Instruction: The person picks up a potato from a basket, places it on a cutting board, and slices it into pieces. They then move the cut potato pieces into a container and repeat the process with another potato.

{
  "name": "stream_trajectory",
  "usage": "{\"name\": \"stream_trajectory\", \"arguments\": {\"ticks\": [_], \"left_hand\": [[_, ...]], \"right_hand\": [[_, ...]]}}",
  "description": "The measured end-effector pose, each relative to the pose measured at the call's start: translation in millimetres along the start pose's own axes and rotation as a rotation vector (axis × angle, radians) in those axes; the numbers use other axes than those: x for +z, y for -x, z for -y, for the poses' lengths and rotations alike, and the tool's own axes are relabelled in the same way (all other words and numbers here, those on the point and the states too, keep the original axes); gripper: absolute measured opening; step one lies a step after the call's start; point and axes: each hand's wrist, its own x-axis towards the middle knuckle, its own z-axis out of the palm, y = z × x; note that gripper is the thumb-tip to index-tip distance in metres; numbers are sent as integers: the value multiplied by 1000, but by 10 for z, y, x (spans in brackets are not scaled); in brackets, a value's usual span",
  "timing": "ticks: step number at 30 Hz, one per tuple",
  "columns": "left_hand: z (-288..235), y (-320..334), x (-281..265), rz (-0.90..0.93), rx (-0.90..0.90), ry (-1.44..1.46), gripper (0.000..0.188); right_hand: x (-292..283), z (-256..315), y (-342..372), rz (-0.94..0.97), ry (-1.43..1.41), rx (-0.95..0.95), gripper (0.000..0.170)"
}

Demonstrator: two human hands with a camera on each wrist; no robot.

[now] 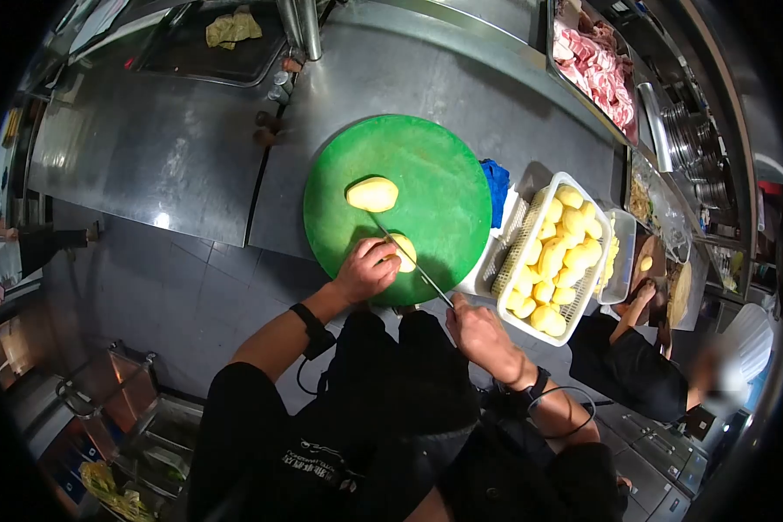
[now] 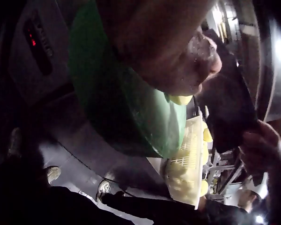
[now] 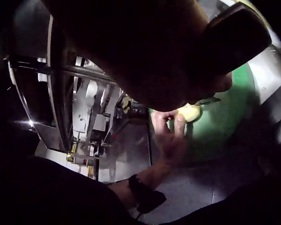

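On a round green cutting board [image 1: 444, 165], my left hand [image 1: 365, 271] holds a peeled yellow potato [image 1: 403, 254] with bent fingers at its left side. My right hand [image 1: 485, 335] grips a knife [image 1: 428, 281] whose blade, seen nearly edge-on from above, runs across that potato. The left wrist view shows the knife's broad dark blade [image 2: 227, 103] beside the left hand. A second peeled potato [image 1: 372, 194] lies farther up the board. In the right wrist view, the left fingertips rest on the potato [image 3: 189, 112], while the right hand hides most of the knife.
Right of the board stands a white plastic basket [image 1: 506, 283] heaped with peeled potatoes, near a blue cloth [image 1: 496, 190]. A clear container [image 1: 619, 270] sits beyond it. A tray of sliced meat [image 1: 593, 74] lies at back right. Another person [image 1: 631, 365] works at the right.
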Motion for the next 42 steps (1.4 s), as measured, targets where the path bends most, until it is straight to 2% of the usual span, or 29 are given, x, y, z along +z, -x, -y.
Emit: {"name": "stream_trajectory", "arguments": {"ticks": [4,10,17,21,24,25,28,31,34,36,38,42], "left_hand": [[34,6,18,6,13,0,19],[72,54,83,13,24,-5,20],[-81,-74,88,12,-30,-32,36],[-170,-296,38,95,-83,-47,40],[-78,-345,138,144,-124,-72,39],[-45,-326,167,160,-135,-69,39],[-136,-326,21,178,-222,-79,34],[-169,-567,-142,-15,-219,-4,30],[-438,-1209,-277,28,-116,124,28],[-331,-1435,-39,423,-84,258,33],[32,-1447,371,743,20,197,36],[303,-1413,663,871,-59,185,36]], "right_hand": [[236,-100,-193,32,-19,31,22],[984,-576,-530,-71,-100,-4,21],[951,-709,-587,-142,-199,-32,25],[531,-836,-489,-38,-428,49,23],[412,-1075,-347,-167,-168,-34,25],[335,-1059,-282,-208,-182,-39,25],[92,-873,-95,-248,25,3,28],[34,-883,-49,-242,196,-23,25],[-56,-775,-21,-171,287,-39,29],[-81,-775,-115,-136,343,-66,35],[16,-853,-204,-113,381,-103,42],[66,-848,-156,-115,314,-116,49]]}}
